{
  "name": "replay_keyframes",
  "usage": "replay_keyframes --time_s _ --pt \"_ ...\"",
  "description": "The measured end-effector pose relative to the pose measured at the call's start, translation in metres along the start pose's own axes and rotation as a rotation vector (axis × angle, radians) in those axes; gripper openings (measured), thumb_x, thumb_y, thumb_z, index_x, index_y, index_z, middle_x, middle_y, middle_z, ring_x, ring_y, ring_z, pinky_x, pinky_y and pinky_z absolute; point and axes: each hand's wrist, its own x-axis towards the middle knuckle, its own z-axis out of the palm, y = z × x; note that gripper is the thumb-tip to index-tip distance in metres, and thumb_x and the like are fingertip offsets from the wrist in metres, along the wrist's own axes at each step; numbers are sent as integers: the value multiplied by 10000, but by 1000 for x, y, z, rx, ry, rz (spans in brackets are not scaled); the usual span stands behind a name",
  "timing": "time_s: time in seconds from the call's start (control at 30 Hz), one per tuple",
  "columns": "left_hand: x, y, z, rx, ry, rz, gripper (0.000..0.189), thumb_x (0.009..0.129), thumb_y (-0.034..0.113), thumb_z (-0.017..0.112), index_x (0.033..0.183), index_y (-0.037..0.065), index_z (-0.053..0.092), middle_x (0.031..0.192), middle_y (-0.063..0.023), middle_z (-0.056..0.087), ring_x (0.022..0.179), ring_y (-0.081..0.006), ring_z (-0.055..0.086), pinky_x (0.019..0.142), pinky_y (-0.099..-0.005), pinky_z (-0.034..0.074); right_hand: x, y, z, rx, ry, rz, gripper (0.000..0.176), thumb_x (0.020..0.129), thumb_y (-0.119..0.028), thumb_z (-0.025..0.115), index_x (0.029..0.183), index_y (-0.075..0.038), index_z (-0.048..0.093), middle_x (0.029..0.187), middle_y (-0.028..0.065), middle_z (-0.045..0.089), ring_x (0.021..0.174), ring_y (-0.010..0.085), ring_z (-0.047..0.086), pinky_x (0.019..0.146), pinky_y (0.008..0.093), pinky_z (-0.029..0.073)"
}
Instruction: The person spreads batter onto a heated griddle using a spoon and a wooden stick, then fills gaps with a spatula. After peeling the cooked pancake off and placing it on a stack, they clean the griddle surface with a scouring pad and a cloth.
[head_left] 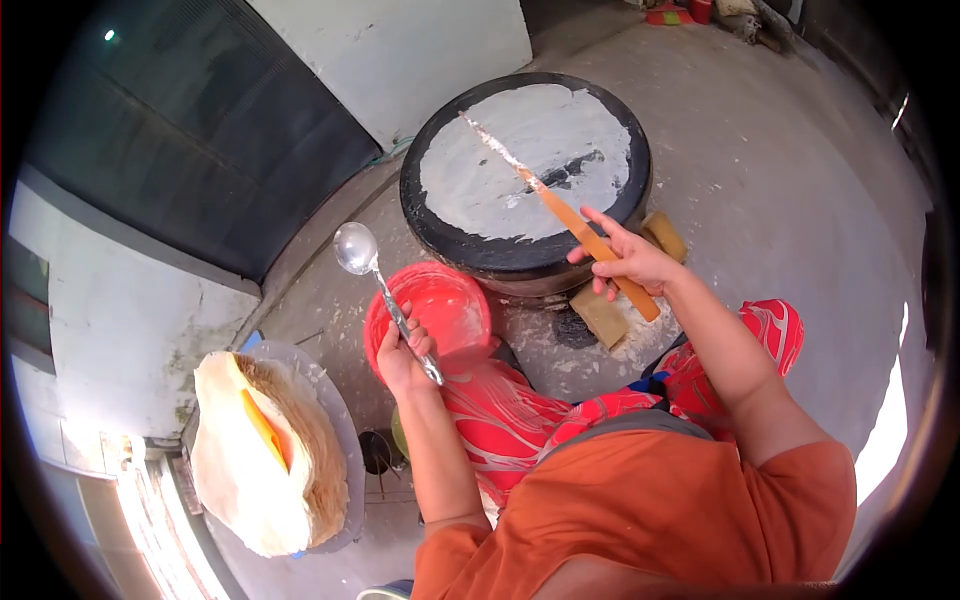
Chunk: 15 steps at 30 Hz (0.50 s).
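Note:
My left hand (404, 362) is wrapped round the handle of a metal ladle (356, 248), its bowl pointing away from me above the rim of a red basin (440, 300). In my right hand (630, 258) is a long, flat wooden spatula (580, 228), held with some fingers spread. Pale batter coats the spatula's far end, which overlaps the round black griddle (425, 215) in this view. A thin whitish layer of batter (470, 170) covers most of the griddle, with a dark bare streak near its middle. Pale residue lines the basin.
To my left, a tall stack of thin flatbreads (270, 450) rests on a round board (345, 440), with a yellow-orange flat piece (264, 428) on top. Bricks (600, 315) sit by the griddle's base. A white wall (400, 60) stands behind it.

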Motion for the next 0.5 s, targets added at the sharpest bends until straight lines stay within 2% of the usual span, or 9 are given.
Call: replay_keyframes --time_s 0.07,0.13,0.2,0.3,0.37,0.4,0.47,0.5 --pt "-8 17 -5 -59 20 9 326 910 183 342 1109 -54 444 722 -80 458 507 -122 397 416 -230 346 8 11 -11 -64 -62 92 436 861 -66 482 1279 -74 360 880 58 584 500 81 517 434 202 429" --pt "-17 32 -17 -110 -65 -27 327 910 188 346 1110 -51 448 726 -86 466 508 -122 403 412 -231 344 18 24 -16 -263 59 131 436 871 -76 464 1289 -74 340 874 61 585 517 65 516 439 194 423" --pt "-22 43 -33 -81 -20 14 318 906 192 358 1098 -42 458 723 -89 488 490 -127 414 405 -236 344 30 28 -14 -296 34 153 386 896 -106 423 1268 -91 321 860 68 589 497 90 529 415 199 415" --pt "-19 52 -79 351 264 26 256 885 191 394 1012 -13 484 664 -85 509 452 -137 435 380 -249 337 30 15 15 -327 -21 173 208 921 -200 409 1085 -73 421 827 78 584 490 98 526 447 207 433" --pt "-3 47 -135 586 426 -10 235 888 222 392 863 3 474 598 -86 502 422 -151 446 345 -257 351 35 25 20 -471 -82 239 284 907 -152 424 1179 -76 388 794 73 578 495 102 526 445 219 428" --pt "0 39 -145 554 533 -74 226 895 212 381 820 12 454 597 -105 511 411 -159 451 332 -264 356 37 27 25 -569 -97 282 330 898 -123 431 1218 -77 368 788 70 578 497 106 523 447 229 423" --pt "20 24 -199 629 582 -177 244 909 207 353 805 7 446 591 -117 514 412 -162 455 328 -264 355 39 31 40 -640 -139 321 351 887 -86 428 1232 -73 370 792 64 574 500 101 516 445 225 419" --pt "27 16 -217 544 561 -239 246 908 198 348 794 2 442 581 -128 513 407 -162 450 331 -259 360 41 34 45 -700 -134 338 375 876 -49 425 1246 -69 371 796 58 570 503 97 509 443 222 414"
